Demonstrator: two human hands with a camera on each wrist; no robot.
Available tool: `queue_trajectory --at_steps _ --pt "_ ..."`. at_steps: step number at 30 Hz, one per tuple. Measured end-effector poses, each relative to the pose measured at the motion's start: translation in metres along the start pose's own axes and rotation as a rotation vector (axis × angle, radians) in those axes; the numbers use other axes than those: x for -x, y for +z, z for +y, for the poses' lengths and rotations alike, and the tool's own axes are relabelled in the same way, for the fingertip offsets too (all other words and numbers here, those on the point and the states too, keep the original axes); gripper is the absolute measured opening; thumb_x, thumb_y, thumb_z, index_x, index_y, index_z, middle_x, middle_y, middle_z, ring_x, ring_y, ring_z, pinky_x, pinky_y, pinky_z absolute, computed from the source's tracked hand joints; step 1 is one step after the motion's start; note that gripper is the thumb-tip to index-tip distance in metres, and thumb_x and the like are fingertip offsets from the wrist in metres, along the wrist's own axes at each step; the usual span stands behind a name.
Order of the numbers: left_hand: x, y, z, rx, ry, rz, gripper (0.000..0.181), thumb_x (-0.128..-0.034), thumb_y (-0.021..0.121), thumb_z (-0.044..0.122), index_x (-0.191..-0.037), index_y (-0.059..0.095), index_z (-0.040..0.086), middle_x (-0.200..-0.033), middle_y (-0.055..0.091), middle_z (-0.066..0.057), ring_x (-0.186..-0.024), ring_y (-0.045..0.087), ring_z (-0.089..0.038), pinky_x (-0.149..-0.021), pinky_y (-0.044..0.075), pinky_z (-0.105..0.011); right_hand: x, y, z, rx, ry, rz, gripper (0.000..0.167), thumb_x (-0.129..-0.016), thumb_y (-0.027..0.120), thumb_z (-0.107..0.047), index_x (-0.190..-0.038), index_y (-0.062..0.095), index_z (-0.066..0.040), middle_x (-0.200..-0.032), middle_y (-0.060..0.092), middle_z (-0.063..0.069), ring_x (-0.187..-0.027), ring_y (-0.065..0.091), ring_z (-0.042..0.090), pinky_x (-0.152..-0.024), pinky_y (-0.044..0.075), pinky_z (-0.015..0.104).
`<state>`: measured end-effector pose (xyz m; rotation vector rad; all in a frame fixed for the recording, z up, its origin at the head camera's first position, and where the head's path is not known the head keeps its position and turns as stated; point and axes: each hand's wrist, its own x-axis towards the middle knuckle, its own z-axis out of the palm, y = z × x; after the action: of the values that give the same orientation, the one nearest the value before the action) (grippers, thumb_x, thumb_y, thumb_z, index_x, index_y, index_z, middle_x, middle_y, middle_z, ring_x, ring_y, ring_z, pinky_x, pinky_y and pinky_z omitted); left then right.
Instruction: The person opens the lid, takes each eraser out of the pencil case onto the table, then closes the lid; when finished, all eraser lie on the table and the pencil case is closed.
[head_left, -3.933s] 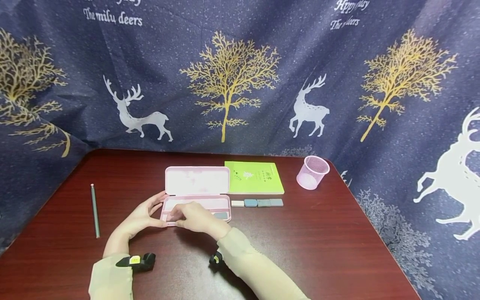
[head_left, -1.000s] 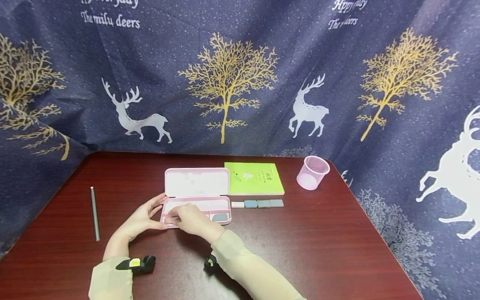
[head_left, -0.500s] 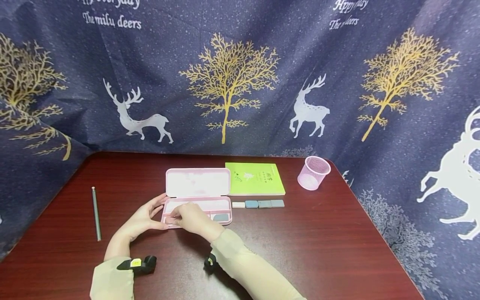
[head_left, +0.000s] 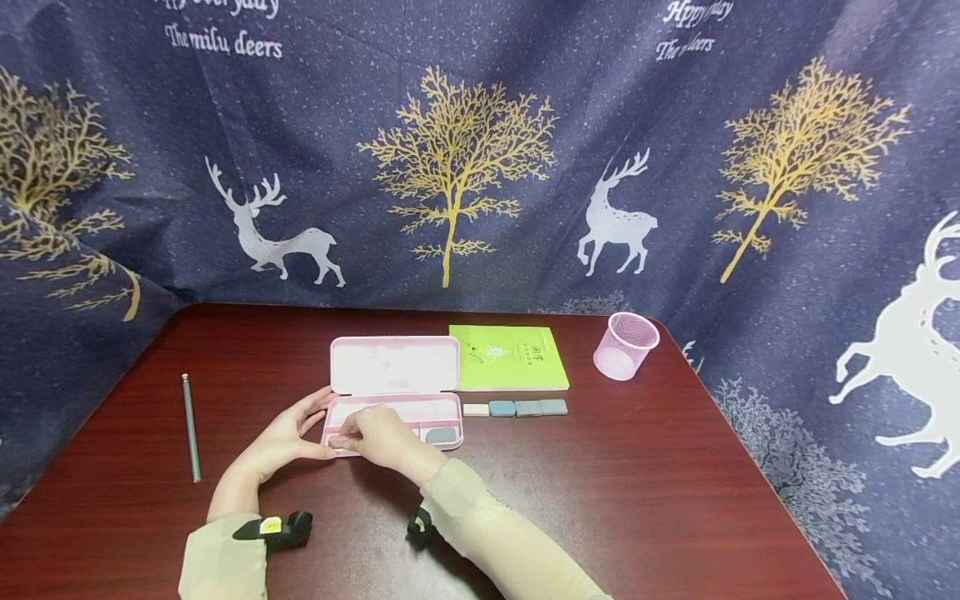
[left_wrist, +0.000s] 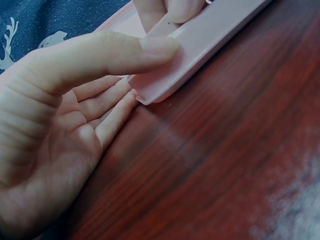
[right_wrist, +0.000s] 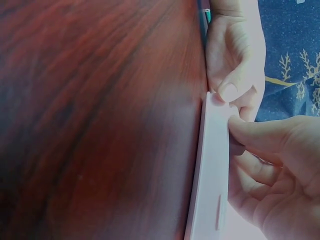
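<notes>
A pink pencil case lies open on the table, its lid tipped back. My left hand holds the left end of the case, thumb on the front rim and fingers along the side. Over the front left compartment, my right hand pinches a small dull-pink block, which looks like an eraser. The right wrist view shows the block's darker side between thumb and fingers. A grey eraser lies in the front right compartment. My right hand hides part of the case's inside.
Right of the case, several erasers form a row, white, blue and grey. Behind them lies a green book. A pink mesh pen holder stands at the back right, and a dark green pencil lies at the left.
Since the oldest frame, my right hand has shifted slightly left, uncovering more of the grey eraser; the dull-pink block now shows at its fingertips. My left hand stays on the case.
</notes>
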<state>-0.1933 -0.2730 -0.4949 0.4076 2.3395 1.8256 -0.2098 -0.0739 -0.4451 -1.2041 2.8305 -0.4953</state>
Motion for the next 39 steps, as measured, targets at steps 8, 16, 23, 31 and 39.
queue_trajectory --at_steps 8,16,23,31,39 --pt "0.000 0.000 0.001 -0.003 -0.005 0.005 0.106 -0.0696 0.082 0.000 -0.152 0.015 -0.008 -0.154 0.022 -0.034 -0.140 0.022 -0.054 -0.095 0.037 -0.002 0.001 0.001 0.001 -0.036 0.002 0.029 0.022 -0.092 0.066 -0.034 -0.096 0.077 -0.016 -0.092 0.076 -0.009 -0.088 0.069 0.001 -0.078 0.050 0.010" --pt "0.000 0.000 -0.001 -0.011 0.013 0.001 0.105 -0.0697 0.082 0.000 -0.152 0.016 -0.008 -0.154 0.024 -0.034 -0.138 0.024 -0.054 -0.095 0.038 -0.003 0.005 -0.001 0.003 -0.058 -0.020 0.089 0.017 -0.093 0.067 -0.026 -0.101 0.076 -0.014 -0.096 0.076 -0.007 -0.090 0.068 0.000 -0.081 0.049 0.009" --pt "-0.001 -0.001 -0.002 -0.013 0.003 0.003 0.104 -0.0712 0.081 0.001 -0.152 0.016 -0.008 -0.154 0.022 -0.035 -0.139 0.023 -0.055 -0.093 0.042 -0.005 0.011 -0.005 0.010 -0.107 -0.039 0.145 0.013 -0.092 0.068 -0.018 -0.101 0.075 -0.012 -0.095 0.075 -0.004 -0.084 0.066 0.002 -0.077 0.049 0.009" --pt "-0.001 -0.001 -0.003 -0.039 0.012 0.016 0.104 -0.0696 0.082 0.000 -0.151 0.018 -0.009 -0.153 0.025 -0.035 -0.138 0.023 -0.055 -0.094 0.039 -0.003 0.021 -0.009 0.021 -0.115 -0.015 0.182 0.012 -0.092 0.068 -0.017 -0.100 0.075 -0.011 -0.095 0.076 -0.002 -0.082 0.067 0.003 -0.076 0.049 0.008" --pt "-0.001 0.000 -0.002 -0.037 0.008 0.017 0.104 -0.0693 0.082 0.001 -0.152 0.019 -0.007 -0.153 0.027 -0.033 -0.139 0.025 -0.052 -0.094 0.038 -0.002 0.034 -0.025 0.036 -0.151 -0.018 0.222 0.014 -0.092 0.068 -0.018 -0.100 0.075 -0.009 -0.094 0.075 0.000 -0.086 0.068 0.009 -0.080 0.051 0.013"
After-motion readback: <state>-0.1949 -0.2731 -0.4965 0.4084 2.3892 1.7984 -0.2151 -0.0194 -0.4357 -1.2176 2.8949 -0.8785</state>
